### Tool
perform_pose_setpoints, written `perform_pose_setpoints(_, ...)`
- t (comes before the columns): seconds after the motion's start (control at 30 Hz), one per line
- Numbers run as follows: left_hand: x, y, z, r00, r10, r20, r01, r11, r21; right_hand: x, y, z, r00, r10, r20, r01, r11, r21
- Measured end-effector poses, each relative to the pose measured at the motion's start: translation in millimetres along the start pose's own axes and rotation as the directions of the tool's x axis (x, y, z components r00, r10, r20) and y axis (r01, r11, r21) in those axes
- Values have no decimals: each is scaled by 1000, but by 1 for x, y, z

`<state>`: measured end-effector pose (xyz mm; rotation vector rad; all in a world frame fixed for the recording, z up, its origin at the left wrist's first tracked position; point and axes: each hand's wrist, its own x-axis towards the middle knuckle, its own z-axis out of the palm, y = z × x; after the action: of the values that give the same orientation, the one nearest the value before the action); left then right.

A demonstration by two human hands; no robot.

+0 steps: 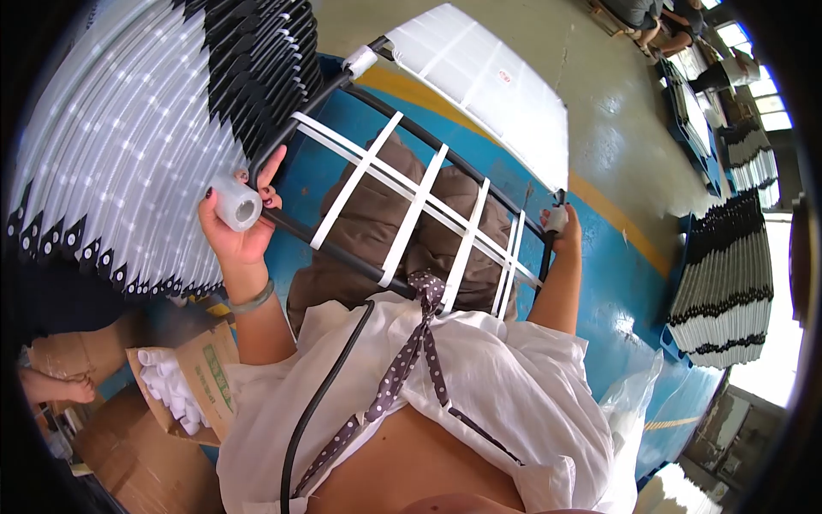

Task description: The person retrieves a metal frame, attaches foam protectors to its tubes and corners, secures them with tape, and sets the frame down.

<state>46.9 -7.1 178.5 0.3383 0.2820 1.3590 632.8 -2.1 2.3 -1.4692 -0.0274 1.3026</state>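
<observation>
My left hand (244,223) holds a whitish translucent roll (237,203) with a hollow core between thumb and fingers. Its index finger stretches up beside the corner of a black tubular metal frame (330,247). White straps (415,210) cross the frame in a grid, and it lies over my lap. On the right side, my right hand (562,224) is closed around the frame near a pale wrapped joint. Beyond the far bar, a white covered panel (488,73) with a small red mark is joined to the frame at both sides.
Stacked black-and-white frames (120,163) rise close on my left. Below them stands a cardboard box (205,377) of short white tubes (171,385); a bare foot (60,387) is nearby. More frames (728,283) are piled at right. Other people (659,21) sit far off at upper right.
</observation>
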Motion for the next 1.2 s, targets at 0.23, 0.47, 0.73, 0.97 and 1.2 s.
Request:
perform_pose_setpoints(0.23, 32, -26, 49, 980, 136, 144, -137, 991, 3, 33, 48, -29, 958, 276, -81, -268, 958, 100)
perform_pose_setpoints(0.47, 55, -40, 44, 976, 147, 162, -130, 985, -112, 55, 91, -41, 952, 245, -186, -254, 967, -28)
perform_pose_setpoints(0.73, 72, -54, 25, 985, 98, 144, -73, 983, -168, 44, 90, -50, 946, 199, -254, -184, 980, 82)
perform_pose_setpoints(0.97, 74, -56, 32, 985, 66, 160, -39, 985, -170, 28, 102, -48, 949, 178, -259, -151, 981, 124)
perform_pose_setpoints(1.2, 74, -52, 33, 979, 22, 202, 1, 993, -116, 31, 105, -49, 947, 170, -274, -140, 982, 126)
